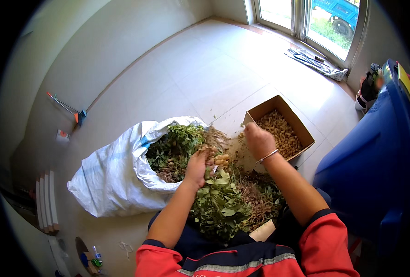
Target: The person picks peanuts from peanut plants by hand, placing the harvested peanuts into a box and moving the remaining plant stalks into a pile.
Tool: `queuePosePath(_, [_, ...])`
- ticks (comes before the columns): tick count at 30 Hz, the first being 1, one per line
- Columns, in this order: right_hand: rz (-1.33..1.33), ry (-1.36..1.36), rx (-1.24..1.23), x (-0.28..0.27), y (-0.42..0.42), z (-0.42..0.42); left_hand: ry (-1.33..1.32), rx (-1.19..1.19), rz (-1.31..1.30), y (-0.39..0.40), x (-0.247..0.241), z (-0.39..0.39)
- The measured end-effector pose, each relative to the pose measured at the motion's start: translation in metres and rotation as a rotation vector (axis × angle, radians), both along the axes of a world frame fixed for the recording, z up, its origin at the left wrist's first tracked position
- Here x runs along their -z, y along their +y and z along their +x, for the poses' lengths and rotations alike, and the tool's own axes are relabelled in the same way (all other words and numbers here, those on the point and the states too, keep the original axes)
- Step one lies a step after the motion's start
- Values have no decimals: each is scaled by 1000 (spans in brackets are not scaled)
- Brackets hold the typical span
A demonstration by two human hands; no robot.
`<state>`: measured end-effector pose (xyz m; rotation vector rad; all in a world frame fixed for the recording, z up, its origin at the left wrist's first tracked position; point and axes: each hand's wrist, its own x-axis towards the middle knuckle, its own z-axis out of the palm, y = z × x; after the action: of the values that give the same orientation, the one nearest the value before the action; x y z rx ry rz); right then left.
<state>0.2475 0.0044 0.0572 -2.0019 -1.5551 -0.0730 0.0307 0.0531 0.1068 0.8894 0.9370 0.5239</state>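
Note:
My left hand [198, 168] grips a bunch of peanut plants [222, 204] near the roots, where several pods [222, 159] hang among dry root strands. The leafy stems spread down over my lap. My right hand [259, 139] is curled at the near left wall of a cardboard box [272, 105]; whether anything is between its fingers cannot be seen. Loose peanuts in their shells [281, 133] cover the bottom of that box. To the left, a white woven sack [114, 173] lies on its side, its mouth turned towards my left hand, with more peanut plants [177, 145] inside.
A large blue plastic bin [367, 159] stands close on my right. A broom and dustpan [78, 117] lean by the left wall. Folded cloth and rods [315, 64] lie by the glass door [329, 27]. Bottles [96, 256] stand at lower left. Plant scraps [237, 150] litter the tiles.

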Motion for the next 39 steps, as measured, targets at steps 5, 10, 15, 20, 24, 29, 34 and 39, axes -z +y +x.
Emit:
queuePosePath(5, [289,-295,367,-23,-8,49,-260,122,-185,15,0,-14])
queuePosePath(10, [23,373,-280,-21,-6,4,-261,152,-203,16,4,-22])
queuePosePath(15, [37,346,-598,-40,-29,-47,-202,149,-178,12,2,-14])
queuePosePath(20, [-154,103,-498,-30,-28,-67,-101,129,-133,5,4,-7])
queuePosePath(24, [-249,27,-480,-25,-27,-70,-97,140,-140,3,2,-3])
queuePosePath(29, [-394,44,-357,-29,-22,-76,-56,51,-68,1,7,-4])
queuePosePath(34, [-544,6,45,5,-13,-28,-3,-94,19,-1,-10,-2])
queuePosePath(39, [-281,-28,235,-14,1,21,-252,86,-202,35,-4,-41])
